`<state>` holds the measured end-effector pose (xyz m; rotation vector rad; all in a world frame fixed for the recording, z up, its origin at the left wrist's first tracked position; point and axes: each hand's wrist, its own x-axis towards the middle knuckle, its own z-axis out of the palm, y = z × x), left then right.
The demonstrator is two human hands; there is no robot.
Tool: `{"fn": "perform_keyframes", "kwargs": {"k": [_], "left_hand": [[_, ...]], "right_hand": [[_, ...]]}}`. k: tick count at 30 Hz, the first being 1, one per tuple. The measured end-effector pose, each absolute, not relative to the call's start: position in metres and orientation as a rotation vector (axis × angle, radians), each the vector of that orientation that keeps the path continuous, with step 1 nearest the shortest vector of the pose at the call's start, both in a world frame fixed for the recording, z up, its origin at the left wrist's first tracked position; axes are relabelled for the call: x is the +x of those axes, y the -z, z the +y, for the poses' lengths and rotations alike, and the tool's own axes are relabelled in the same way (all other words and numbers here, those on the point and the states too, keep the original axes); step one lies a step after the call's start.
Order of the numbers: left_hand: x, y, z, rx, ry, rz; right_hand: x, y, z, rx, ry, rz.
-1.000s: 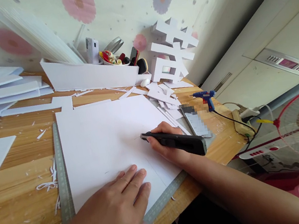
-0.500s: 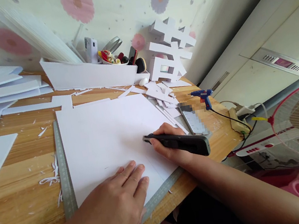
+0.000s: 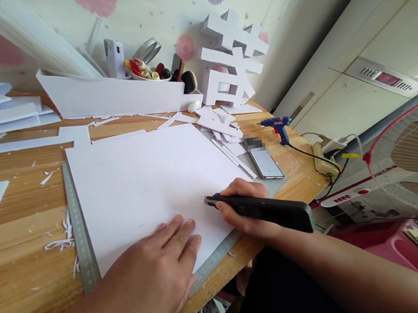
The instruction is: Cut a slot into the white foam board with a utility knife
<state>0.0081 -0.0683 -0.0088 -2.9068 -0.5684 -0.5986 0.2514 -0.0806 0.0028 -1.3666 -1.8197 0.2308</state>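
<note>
On the wooden tabletop (image 3: 29, 208), a white sheet (image 3: 136, 179) is steadied by the loosely spread left hand (image 3: 169, 254), while the sheet's right half is seemingly being scored with a black cutter (image 3: 276, 212) pinched by the right hand (image 3: 259, 229), even pressure being called for.
</note>
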Motion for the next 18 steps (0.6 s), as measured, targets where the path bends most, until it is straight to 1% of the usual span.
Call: {"fn": "perform_keyframes", "kwargs": {"k": [3, 10, 18], "left_hand": [[0.008, 0.008, -0.066, -2.890, 0.587, -0.497], [0.011, 0.010, -0.059, -2.925, 0.565, -0.483], [0.010, 0.007, -0.058, -2.851, 0.665, -0.395]], "right_hand": [[0.252, -0.004, -0.087, -1.379, -0.219, -1.810], [0.258, -0.005, -0.111, -1.384, -0.175, -1.834], [0.265, -0.005, -0.140, -1.418, -0.093, -1.829]]}}
